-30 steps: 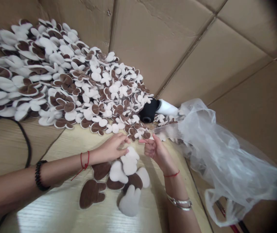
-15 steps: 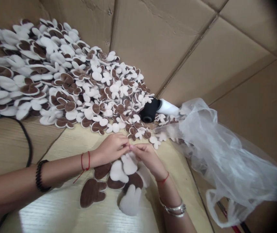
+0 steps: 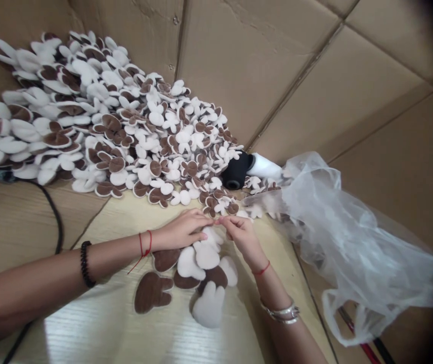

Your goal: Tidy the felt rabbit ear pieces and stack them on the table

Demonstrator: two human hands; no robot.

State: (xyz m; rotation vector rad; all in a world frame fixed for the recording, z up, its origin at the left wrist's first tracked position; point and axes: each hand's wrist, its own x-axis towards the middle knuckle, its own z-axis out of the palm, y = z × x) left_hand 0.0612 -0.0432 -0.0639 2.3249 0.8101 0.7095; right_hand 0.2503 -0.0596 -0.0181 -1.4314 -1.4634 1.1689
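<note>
Fine fingertip work is in hand, I judge; my left hand (image 3: 184,228) and right hand (image 3: 241,237) are touching at the fingertips, beside a white piece (image 3: 207,256) overlapping other pieces (image 3: 190,265) on the surface (image 3: 125,218); I cannot tell whether either is gripping anything; next move is seemingly calling for steady pinching.

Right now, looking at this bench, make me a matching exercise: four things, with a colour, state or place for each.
Things:
1. Big heap
2. Plastic bag
3. Frontmost rabbit-shaped piece
4. Right hand

Descriptions:
A. See-through
B. Silver bangle on its arm
C. Mixed brown and white
D. All white, ears uppermost in view

Pairs: 1-C, 2-A, 3-D, 4-B
</note>
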